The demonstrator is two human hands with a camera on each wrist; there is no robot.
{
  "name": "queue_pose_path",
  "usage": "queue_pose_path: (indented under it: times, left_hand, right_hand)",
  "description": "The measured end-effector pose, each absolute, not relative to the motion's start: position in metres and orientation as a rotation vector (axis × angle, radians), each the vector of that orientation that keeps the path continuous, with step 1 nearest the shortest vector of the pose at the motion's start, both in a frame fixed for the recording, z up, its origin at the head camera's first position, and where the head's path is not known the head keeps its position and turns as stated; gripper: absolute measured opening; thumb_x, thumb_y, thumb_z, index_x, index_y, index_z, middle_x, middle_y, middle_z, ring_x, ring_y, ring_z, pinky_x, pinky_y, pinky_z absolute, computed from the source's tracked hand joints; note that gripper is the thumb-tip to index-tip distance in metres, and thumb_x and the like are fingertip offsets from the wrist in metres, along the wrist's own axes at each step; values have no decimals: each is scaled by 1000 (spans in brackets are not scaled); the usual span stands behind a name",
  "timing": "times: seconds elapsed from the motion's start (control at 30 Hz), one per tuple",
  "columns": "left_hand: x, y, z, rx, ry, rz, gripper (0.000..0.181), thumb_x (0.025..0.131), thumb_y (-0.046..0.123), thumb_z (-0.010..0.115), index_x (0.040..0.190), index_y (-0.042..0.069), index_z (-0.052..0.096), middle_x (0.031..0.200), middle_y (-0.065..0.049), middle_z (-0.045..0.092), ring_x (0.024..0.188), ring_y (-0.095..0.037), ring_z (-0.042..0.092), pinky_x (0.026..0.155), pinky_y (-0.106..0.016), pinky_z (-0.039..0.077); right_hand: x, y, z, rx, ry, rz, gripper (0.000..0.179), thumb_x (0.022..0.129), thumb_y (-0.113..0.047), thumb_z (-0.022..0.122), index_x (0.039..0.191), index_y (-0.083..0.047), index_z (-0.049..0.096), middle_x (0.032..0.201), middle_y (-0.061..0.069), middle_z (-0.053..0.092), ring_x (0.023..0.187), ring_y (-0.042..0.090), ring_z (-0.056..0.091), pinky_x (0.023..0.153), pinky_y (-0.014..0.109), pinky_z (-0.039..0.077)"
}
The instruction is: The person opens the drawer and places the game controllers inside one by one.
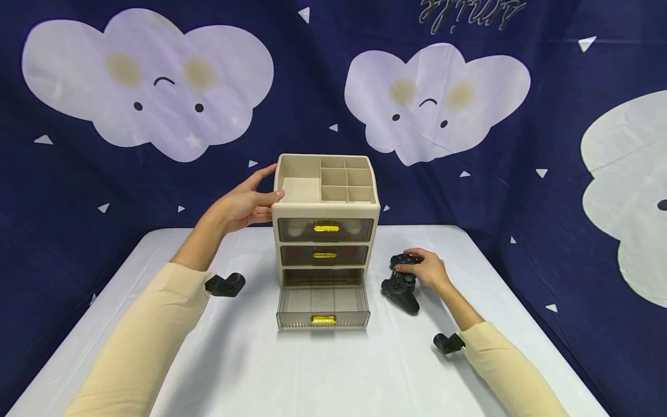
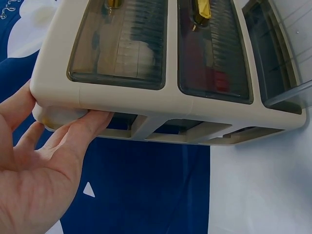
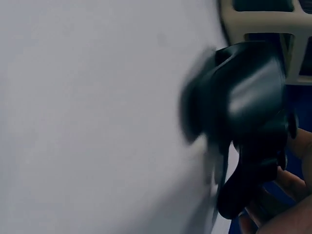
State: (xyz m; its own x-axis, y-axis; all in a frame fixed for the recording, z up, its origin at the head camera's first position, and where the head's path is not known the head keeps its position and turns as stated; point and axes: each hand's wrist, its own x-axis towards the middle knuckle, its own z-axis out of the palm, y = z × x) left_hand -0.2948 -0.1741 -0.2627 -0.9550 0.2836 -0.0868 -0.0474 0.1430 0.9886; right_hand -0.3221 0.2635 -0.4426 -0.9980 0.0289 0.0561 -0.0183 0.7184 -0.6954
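A cream desktop drawer organizer stands on the table, its smoky lowest drawer pulled out and showing bare compartments. My left hand grips the organizer's upper left corner, thumb at the top rim and fingers along the side. In the left wrist view that hand touches the organizer's side frame. Right of the drawer, my right hand holds a black game controller by one end. The right wrist view shows the controller blurred and close, with part of the hand behind it.
Two upper drawers, the top one and the middle one, are closed, with vague shapes inside. The organizer's top has divided compartments. A white cloth covers the table. A dark blue cloud-patterned curtain hangs behind.
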Motion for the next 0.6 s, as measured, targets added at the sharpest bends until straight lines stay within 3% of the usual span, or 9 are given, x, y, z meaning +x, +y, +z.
queue_pose_path:
  times: [0.2, 0.37, 0.6]
  left_hand:
    - [-294, -174, -263, 241, 2179, 1886, 81, 104, 21, 61, 162, 44, 10, 137, -19, 51, 84, -11, 71, 87, -30, 60]
    - [-294, -174, -263, 241, 2180, 1883, 81, 103, 21, 61, 162, 44, 10, 141, -20, 50, 87, -12, 72, 93, -33, 59]
    - [-293, -172, -265, 242, 2194, 1877, 81, 104, 21, 60, 162, 44, 9, 146, -22, 47, 90, -13, 73, 96, -36, 58]
  right_hand:
    - [-317, 262, -443, -27, -2841, 1040, 60, 81, -41, 84, 127, -6, 67, 123, 27, 67, 118, 48, 57, 101, 56, 44]
    - [-311, 262, -445, -31, -2823, 971, 58, 81, -43, 84, 121, -6, 67, 116, 25, 69, 110, 44, 62, 92, 52, 49]
    - [-298, 261, -444, -23, -2836, 861, 58, 82, -46, 82, 114, -2, 63, 107, 26, 70, 98, 41, 64, 84, 53, 48]
